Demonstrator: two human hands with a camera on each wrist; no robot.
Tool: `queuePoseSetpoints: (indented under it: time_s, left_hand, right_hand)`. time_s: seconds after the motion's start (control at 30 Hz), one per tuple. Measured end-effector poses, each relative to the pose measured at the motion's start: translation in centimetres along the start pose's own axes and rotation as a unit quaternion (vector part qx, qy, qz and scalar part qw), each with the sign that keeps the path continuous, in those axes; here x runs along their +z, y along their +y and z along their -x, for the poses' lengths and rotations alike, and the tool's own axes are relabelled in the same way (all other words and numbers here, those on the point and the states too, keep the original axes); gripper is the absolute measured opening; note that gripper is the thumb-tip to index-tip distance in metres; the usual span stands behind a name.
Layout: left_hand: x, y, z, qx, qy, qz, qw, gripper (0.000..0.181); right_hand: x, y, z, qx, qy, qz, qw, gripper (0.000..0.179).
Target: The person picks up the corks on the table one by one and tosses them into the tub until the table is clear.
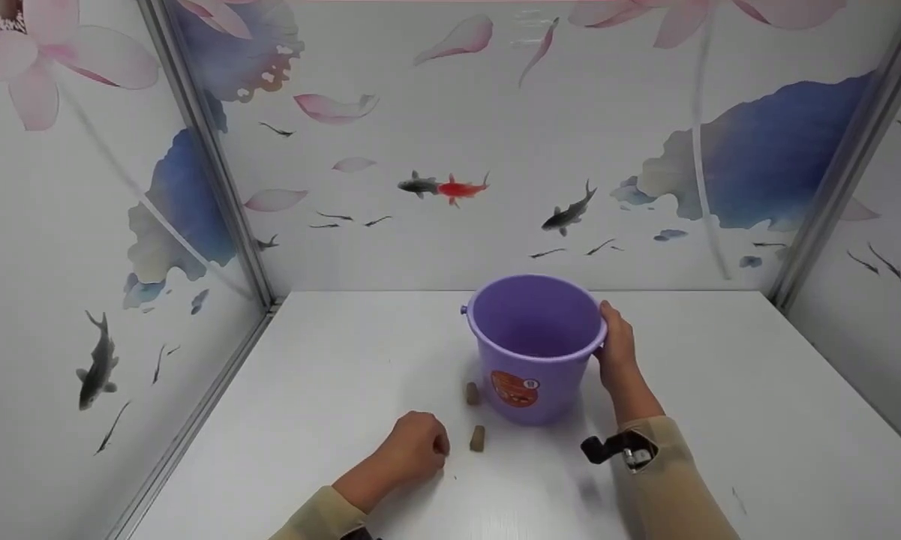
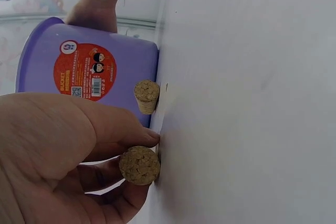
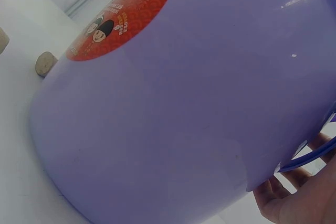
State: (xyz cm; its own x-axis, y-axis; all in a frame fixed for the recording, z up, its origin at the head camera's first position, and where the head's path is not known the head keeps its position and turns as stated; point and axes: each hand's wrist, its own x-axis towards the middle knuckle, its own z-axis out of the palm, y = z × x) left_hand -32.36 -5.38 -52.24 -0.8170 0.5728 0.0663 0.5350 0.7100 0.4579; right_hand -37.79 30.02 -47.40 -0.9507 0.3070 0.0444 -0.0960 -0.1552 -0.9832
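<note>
A purple bucket (image 1: 536, 375) with a red label stands upright on the white table. At its right side my right hand (image 1: 619, 341) grips it just under the rim, with fingers by the handle (image 3: 315, 155). To the bucket's left, my left hand (image 1: 416, 446) is low at the tabletop. The left wrist view shows its thumb and fingers pinching a cork stopper (image 2: 139, 165), which the hand hides from the head view. One loose cork (image 1: 473, 394) lies close by the bucket's base. Another loose cork (image 1: 478, 439) is nearer, just right of my left hand.
White wall panels (image 1: 420, 255) painted with fish, petals and lotus enclose the table (image 1: 345, 360) at the back and both sides. Metal posts (image 1: 210, 150) stand at the corners. A black wrist camera mount (image 1: 608, 448) sticks out from my right sleeve.
</note>
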Motion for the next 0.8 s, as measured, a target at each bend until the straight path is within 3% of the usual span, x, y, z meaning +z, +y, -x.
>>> queuePoseSetpoints:
  time_s: [0.3, 0.53, 0.8]
  left_hand:
    - [-0.3, 0.8, -0.1, -0.004, -0.004, 0.03, 0.9995, 0.011]
    - [-0.2, 1.1, -0.3, 0.016, 0.018, 0.01, 0.9997, 0.012]
    - [-0.8, 1.8, -0.9, 0.039, 0.018, -0.005, 0.9991, 0.013]
  right_hand:
    - [-0.4, -0.1, -0.2, -0.004, -0.009, -0.003, 0.9999, 0.059]
    - [-0.3, 0.1, -0.1, -0.005, -0.005, -0.011, 0.9999, 0.061]
    - [-0.1, 0.3, -0.2, 0.013, -0.011, -0.014, 0.9997, 0.064]
